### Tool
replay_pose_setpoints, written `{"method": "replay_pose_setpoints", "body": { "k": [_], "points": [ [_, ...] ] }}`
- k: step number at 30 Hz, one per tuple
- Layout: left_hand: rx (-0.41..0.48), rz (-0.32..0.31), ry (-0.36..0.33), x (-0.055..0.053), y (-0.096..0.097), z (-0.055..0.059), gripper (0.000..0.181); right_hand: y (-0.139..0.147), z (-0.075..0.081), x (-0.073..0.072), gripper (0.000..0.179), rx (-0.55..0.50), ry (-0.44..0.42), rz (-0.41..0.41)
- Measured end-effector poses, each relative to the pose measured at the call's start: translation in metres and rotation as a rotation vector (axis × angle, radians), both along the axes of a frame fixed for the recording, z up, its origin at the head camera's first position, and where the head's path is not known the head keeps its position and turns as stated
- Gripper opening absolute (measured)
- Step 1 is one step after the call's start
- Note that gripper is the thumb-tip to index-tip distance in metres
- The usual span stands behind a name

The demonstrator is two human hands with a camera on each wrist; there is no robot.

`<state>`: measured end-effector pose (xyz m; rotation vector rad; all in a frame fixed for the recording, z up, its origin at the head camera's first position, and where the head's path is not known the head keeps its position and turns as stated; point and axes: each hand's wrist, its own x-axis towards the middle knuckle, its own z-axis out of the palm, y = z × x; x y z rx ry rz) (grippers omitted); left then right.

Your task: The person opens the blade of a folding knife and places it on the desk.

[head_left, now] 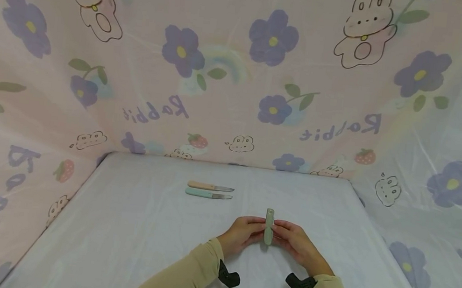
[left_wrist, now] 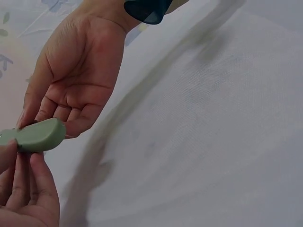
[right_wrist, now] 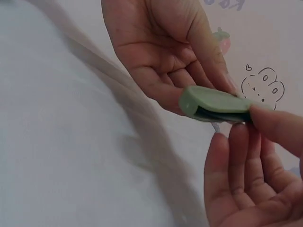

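Note:
A pale green folding knife stands lengthwise between the two hands above the white table, its handle end toward the person. My left hand pinches its left side between thumb and fingers. From the other side, my right hand pinches it the same way. The right wrist view shows a dark slot along the green handle, with a sliver of blade edge inside. In the left wrist view, the rounded handle end pokes out between the fingertips.
Two knives with blades out lie side by side farther back on the white table: one tan-handled, one mint-handled. Both blades point right. Printed cloth walls with rabbits and flowers rise behind and at both sides.

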<state>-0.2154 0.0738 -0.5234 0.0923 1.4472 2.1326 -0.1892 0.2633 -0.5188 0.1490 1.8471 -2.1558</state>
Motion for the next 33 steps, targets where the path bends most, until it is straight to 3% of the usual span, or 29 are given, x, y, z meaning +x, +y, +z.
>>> {"method": "replay_pose_setpoints", "body": {
  "k": [12,19,27,30,33],
  "points": [
    [0.027,-0.001,0.015,-0.003,-0.015,0.002,0.032,-0.016,0.005,-0.002,0.043,0.116,0.134,-0.023],
    [0.011,-0.001,0.029,-0.004,-0.019,0.001,0.035,-0.024,0.007,-0.001,0.040,0.087,0.135,-0.031],
    [0.021,-0.011,0.045,-0.005,-0.022,-0.004,0.033,-0.027,0.005,-0.001,0.041,0.071,0.126,0.028],
    [0.018,-0.006,0.040,-0.006,-0.024,-0.005,0.032,-0.028,0.002,-0.002,0.041,0.105,0.147,0.019],
    [0.009,0.003,0.042,-0.008,-0.026,-0.005,0.031,-0.029,0.000,-0.004,0.039,0.195,0.227,0.005]
  ]
}}
